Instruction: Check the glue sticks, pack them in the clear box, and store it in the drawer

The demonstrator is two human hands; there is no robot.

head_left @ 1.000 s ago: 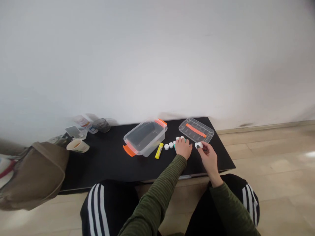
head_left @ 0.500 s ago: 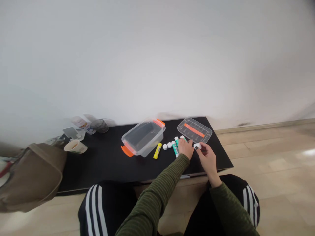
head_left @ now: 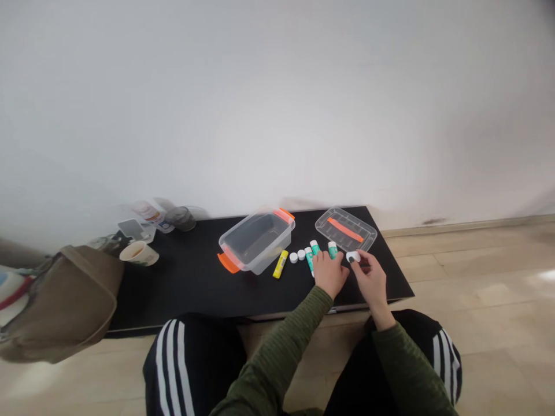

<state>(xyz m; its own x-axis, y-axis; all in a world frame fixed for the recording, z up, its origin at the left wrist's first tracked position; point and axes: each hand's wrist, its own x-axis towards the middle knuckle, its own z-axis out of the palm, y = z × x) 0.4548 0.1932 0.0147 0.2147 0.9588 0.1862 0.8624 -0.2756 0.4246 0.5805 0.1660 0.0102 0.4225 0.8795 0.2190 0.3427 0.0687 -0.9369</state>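
My left hand (head_left: 329, 274) lies over several green glue sticks (head_left: 313, 253) on the black table (head_left: 191, 283), its fingers curled round one upright green stick (head_left: 332, 249). My right hand (head_left: 368, 277) pinches a small white cap (head_left: 352, 256) just to the right of that stick. Two loose white caps (head_left: 297, 256) lie to the left of the sticks. A yellow glue stick (head_left: 280, 263) lies beside a clear plastic box (head_left: 255, 240) with orange latches. The box's clear lid (head_left: 346, 229), with an orange handle, lies behind my hands.
A paper cup (head_left: 139, 253), a dark glass (head_left: 179, 218), a bottle (head_left: 150, 212) and a small mirror (head_left: 131, 228) stand at the table's left end. An olive bag (head_left: 60, 300) sits at the left. My knees are against the table's front edge; wooden floor lies to the right.
My left hand has drawn back toward me, uncovering the green sticks and standing one upright. My right hand still holds the white cap, now close beside that stick.
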